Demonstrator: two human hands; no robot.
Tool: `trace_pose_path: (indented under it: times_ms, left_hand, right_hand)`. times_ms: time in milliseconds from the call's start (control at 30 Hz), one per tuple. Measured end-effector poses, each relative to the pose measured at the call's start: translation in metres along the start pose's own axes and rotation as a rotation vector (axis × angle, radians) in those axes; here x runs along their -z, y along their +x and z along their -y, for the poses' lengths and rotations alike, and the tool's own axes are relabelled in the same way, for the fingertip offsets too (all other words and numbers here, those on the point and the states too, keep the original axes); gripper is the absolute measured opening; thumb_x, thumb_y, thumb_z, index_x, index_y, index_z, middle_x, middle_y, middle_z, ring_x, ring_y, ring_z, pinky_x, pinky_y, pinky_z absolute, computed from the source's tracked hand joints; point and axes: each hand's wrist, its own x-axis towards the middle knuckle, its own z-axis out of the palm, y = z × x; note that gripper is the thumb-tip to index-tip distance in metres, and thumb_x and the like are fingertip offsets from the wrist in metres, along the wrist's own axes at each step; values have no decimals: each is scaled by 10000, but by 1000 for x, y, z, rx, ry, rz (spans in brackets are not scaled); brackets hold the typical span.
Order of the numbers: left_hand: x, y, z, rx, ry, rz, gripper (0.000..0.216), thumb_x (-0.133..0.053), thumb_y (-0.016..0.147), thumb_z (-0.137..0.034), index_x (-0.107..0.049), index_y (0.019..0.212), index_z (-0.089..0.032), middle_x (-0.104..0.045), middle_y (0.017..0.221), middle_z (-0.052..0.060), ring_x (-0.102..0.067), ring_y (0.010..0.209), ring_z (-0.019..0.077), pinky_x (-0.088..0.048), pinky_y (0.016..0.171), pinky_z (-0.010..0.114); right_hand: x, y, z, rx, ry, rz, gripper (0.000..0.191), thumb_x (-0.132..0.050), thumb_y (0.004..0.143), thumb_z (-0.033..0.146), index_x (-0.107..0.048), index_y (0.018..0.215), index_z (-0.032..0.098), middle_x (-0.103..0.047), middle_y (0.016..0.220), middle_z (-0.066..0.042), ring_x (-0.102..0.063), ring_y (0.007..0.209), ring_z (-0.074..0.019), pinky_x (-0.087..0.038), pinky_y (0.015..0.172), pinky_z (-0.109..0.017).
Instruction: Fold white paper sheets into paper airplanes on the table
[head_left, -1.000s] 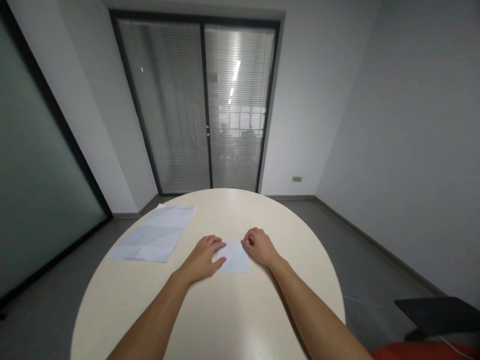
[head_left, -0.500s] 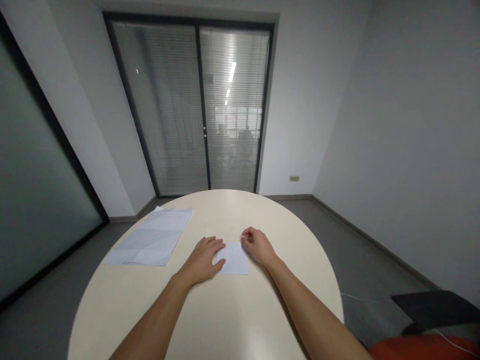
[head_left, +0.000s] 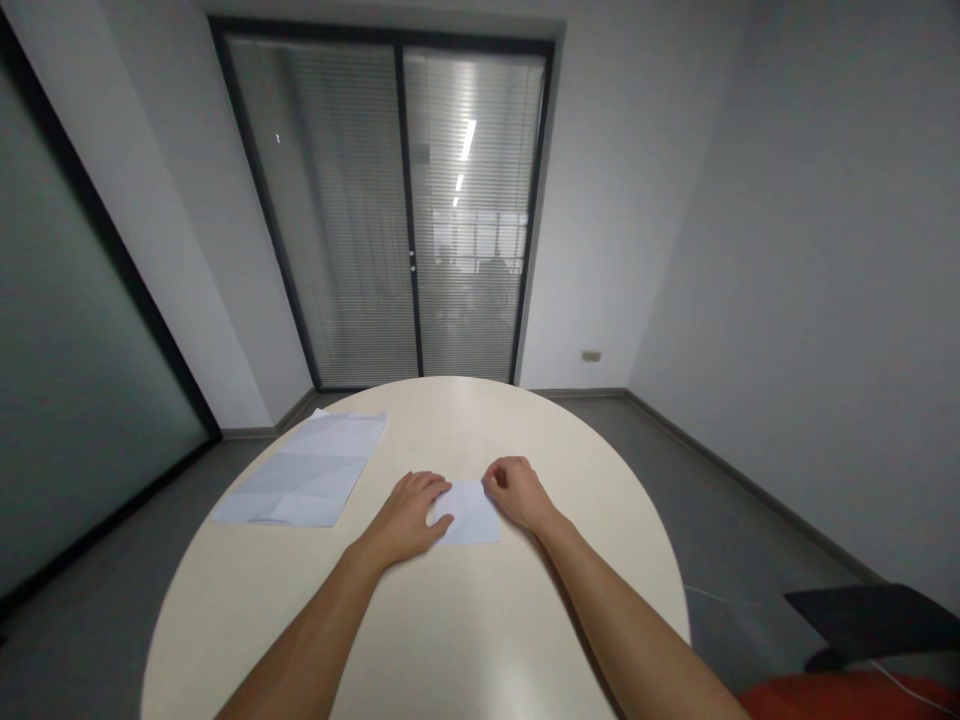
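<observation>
The small folded paper (head_left: 472, 515) lies flat on the surface (head_left: 450, 630) directly between my hands: left hand (head_left: 407, 517) open, pressing its left edge; right hand (head_left: 516, 492) curled at its far-right corner, grip I cannot tell.

Count: 2 paper items, 2 hands, 1 desk, plus fixtures.
Paper: 1 small folded sheet (head_left: 471, 515); 1 larger creased sheet (head_left: 307, 472), which may be more than one layer (cannot tell). Hands: 1 left hand (head_left: 409, 520) and 1 right hand (head_left: 516, 490), both of one person. Desk (head_left: 450, 640): 1, round. Room: 2 glazed door panels (head_left: 330, 210) (head_left: 472, 210) with blinds; 1 wall socket (head_left: 592, 356).
</observation>
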Motion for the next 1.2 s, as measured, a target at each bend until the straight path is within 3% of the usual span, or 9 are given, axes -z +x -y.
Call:
trace_pose_path:
  times_ms: [167, 333, 500, 633, 767, 967, 1200]
  left_hand:
    - [0, -1, -2, 10, -15, 7, 468, -647, 836, -287, -609, 1296, -211, -633, 1345, 105, -539, 1268, 291, -351, 1149, 501]
    - [4, 1, -8, 42, -48, 13, 558, -679, 793, -259, -582, 1340, -207, -637, 1349, 107, -552, 1266, 294, -296, 1184, 516]
    - [4, 6, -10, 107, -143, -60, 380, -636, 875, -306, -661, 1242, -213, -742, 1091, 73, -653, 1046, 248, -440, 1041, 439]
    - [3, 9, -10, 116, -248, -51, 264, -613, 898, -317, -724, 1123, -234, -756, 1030, 53, -670, 985, 226, -479, 966, 384]
    - [5, 12, -8, 180, -323, -92, 174, -589, 892, -293, -734, 957, -225, -760, 945, 42, -679, 899, 209, -508, 864, 337]
    - [6, 15, 1, 311, -353, -323, 202, -576, 883, -354, -704, 926, -204, -744, 879, 37, -661, 831, 196, -505, 801, 314]
    - [5, 15, 7, 381, -401, -467, 237, -579, 885, -402, -688, 944, -200, -739, 859, 28, -652, 782, 184, -492, 735, 293]
  right_hand:
    - [-1, 2, 2, 2, 193, 42, 127, -593, 886, 248, -695, 883, 173, -708, 825, -53, -626, 780, -184, -453, 724, -282]
    - [1, 3, 6, 101, 250, 2, 128, -629, 905, 253, -687, 1004, 198, -719, 955, -48, -642, 919, -194, -459, 842, -308]
    - [5, 1, 16, 193, 255, 89, 101, -675, 887, 233, -703, 983, 216, -719, 945, -33, -640, 924, -188, -457, 875, -314]
    - [3, -2, 22, 219, 333, 121, 110, -657, 902, 245, -698, 1000, 218, -720, 971, -36, -648, 945, -186, -473, 889, -319]
    - [0, -2, 22, 158, 464, 168, 346, -652, 903, 283, -601, 1242, 234, -717, 1041, -38, -653, 894, -166, -502, 823, -305]
    - [-4, -2, 15, 83, 503, 156, 631, -720, 839, 326, -461, 1405, 226, -664, 1155, -73, -619, 824, -150, -500, 761, -298]
    - [-12, 0, 6, 48, 634, 164, 747, -774, 757, 279, -446, 1425, 215, -615, 871, 21, -574, 734, -138, -484, 699, -267]
